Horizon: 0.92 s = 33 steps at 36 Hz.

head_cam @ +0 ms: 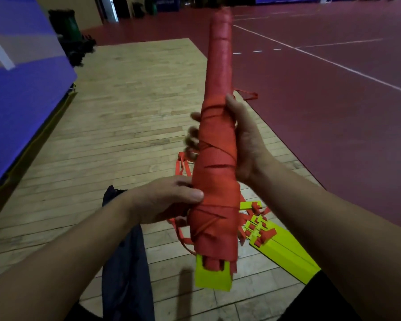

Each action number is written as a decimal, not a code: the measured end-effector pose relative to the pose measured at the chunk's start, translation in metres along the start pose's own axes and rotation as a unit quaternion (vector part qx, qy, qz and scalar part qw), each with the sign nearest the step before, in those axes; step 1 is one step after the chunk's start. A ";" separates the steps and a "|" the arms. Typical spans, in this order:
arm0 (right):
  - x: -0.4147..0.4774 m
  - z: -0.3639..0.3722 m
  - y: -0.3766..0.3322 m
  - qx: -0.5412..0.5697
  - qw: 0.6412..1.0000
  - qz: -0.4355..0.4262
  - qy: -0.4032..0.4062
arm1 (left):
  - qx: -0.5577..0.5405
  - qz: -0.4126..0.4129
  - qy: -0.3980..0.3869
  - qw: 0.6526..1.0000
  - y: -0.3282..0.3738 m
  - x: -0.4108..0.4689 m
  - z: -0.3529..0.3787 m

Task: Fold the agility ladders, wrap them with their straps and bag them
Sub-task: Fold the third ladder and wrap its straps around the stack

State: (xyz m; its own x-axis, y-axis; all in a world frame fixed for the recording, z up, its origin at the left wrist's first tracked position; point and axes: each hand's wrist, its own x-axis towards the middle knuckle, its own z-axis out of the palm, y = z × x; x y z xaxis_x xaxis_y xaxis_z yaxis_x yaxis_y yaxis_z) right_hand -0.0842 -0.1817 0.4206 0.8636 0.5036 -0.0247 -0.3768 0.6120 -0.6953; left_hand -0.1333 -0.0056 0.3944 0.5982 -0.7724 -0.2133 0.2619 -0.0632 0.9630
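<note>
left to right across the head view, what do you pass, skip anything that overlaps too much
blue panel → dark bag on the floor → left hand → strap-wrapped ladder → loose yellow ladder on the floor

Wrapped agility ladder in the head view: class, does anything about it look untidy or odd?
Yes. The red strap crosses the agility ladder bundle at uneven slants where the left hand and right hand grip it, and loose ends hang over its yellow-green rungs at the near end.
</note>
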 end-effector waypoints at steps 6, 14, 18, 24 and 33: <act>0.004 0.001 0.012 -0.070 0.995 0.054 0.052 | 0.031 -0.145 -0.017 0.989 -0.004 -0.003 -0.008; 0.016 -0.018 0.014 -0.339 0.905 -0.097 0.239 | 0.242 -0.156 0.140 0.947 -0.010 0.003 -0.002; 0.026 -0.022 0.014 -0.310 0.892 -0.104 0.311 | 0.450 -0.126 0.216 0.857 -0.017 0.014 0.011; 0.020 -0.019 -0.002 -0.093 0.956 -0.112 0.253 | 0.243 -0.079 0.188 0.948 -0.001 0.001 -0.007; 0.015 -0.009 0.009 0.125 0.992 0.022 0.027 | 0.078 -0.064 -0.033 0.994 0.000 -0.007 0.001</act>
State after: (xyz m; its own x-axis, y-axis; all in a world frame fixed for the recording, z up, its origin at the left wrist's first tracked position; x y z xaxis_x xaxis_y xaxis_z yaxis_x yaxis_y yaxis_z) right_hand -0.0713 -0.1738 0.4080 0.8583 0.5044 -0.0946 -0.4804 0.7248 -0.4939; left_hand -0.1381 -0.0005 0.3964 0.5150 -0.7917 -0.3287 0.2089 -0.2560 0.9438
